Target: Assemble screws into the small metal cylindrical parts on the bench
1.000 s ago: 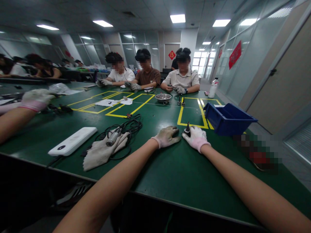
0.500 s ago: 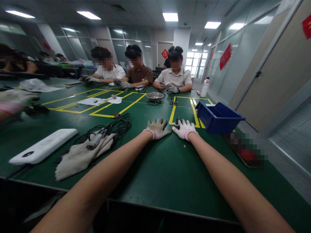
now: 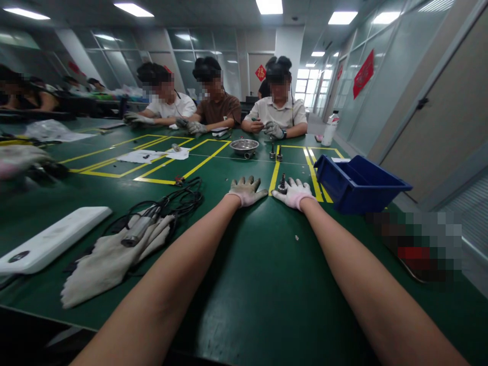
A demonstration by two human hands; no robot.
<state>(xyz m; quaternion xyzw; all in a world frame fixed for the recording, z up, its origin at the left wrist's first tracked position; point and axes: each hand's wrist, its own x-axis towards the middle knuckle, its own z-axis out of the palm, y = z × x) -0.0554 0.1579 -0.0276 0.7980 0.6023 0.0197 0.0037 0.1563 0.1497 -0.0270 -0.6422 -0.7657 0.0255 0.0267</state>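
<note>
Metal fitting point(image 3: 282, 185) stands upright, narrow tip up, by the right hand point(image 3: 294, 194); left hand point(image 3: 246, 191) near, both hands splayed.

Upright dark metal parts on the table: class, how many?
3: one part by the right hand, two farther parts right of the metal bowl. The blue bin may hide others.

An office-style workroom: a ceiling light panel point(image 3: 269, 6) at twelve o'clock, glass partition point(image 3: 389, 76) at two, yellow-taped worktable point(image 3: 247, 284) at six.
</note>
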